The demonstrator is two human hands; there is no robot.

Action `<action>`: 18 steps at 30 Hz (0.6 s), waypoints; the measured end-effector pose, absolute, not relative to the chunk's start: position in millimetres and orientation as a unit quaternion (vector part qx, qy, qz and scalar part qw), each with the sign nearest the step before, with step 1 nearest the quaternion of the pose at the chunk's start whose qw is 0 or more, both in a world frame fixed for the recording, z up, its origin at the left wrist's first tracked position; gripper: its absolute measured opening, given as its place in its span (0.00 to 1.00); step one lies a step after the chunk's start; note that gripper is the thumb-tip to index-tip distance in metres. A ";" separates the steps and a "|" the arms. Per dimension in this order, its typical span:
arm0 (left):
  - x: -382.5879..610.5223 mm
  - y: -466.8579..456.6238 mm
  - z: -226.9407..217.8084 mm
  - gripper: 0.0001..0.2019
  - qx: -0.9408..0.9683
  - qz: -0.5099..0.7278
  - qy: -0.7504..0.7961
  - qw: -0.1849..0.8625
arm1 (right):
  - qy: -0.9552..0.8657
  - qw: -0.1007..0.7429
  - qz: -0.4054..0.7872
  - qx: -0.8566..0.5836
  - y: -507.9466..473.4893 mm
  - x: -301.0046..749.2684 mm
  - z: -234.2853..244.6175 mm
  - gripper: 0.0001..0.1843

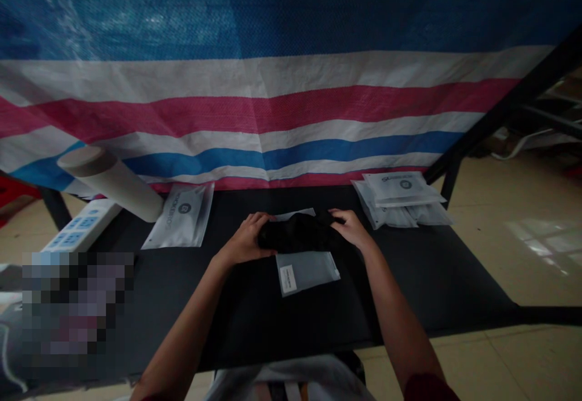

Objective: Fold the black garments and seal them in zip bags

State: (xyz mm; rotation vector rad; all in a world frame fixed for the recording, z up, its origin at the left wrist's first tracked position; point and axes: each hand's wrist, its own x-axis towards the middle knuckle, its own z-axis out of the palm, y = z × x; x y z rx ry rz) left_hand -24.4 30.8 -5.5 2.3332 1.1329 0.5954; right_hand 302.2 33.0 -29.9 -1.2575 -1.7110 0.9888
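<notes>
A bundle of black fabric (pixel 297 232) lies between my two hands over the middle of the dark table. My left hand (pixel 249 238) grips its left end, thumb near and fingers on the far side. At the right end my right hand (pixel 349 226) holds the fabric's edge with bent fingers. Partly under the bundle is a frosted plastic zip bag (pixel 309 272) with a small white label; its far edge shows beyond the fabric. What the fabric is, folded as it is, I cannot make out.
Several printed zip bags (pixel 402 192) are stacked at the table's back right. One more printed bag (pixel 182 216) lies back left, by a tilted pale bottle (pixel 113 182). A white power strip (pixel 82 228) sits at the left edge. Striped sheeting (pixel 273 110) hangs behind the black table (pixel 431 273).
</notes>
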 end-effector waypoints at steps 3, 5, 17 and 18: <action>-18.2 31.9 -10.4 0.18 0.853 0.237 0.403 0.234 | -0.669 0.426 0.372 -0.483 30.1 298.4 -22.4 0.08; -18.3 34.8 -15.4 0.15 0.844 0.256 0.405 0.239 | -0.679 0.434 0.366 -0.467 26.5 296.5 -14.2 0.08; -34.7 52.8 -49.1 0.14 0.762 0.354 0.502 0.206 | -0.819 0.118 0.473 -0.302 3.1 293.9 13.7 0.09; -36.4 54.1 -49.9 0.14 0.755 0.359 0.502 0.221 | -0.819 0.106 0.485 -0.289 2.4 293.4 14.9 0.11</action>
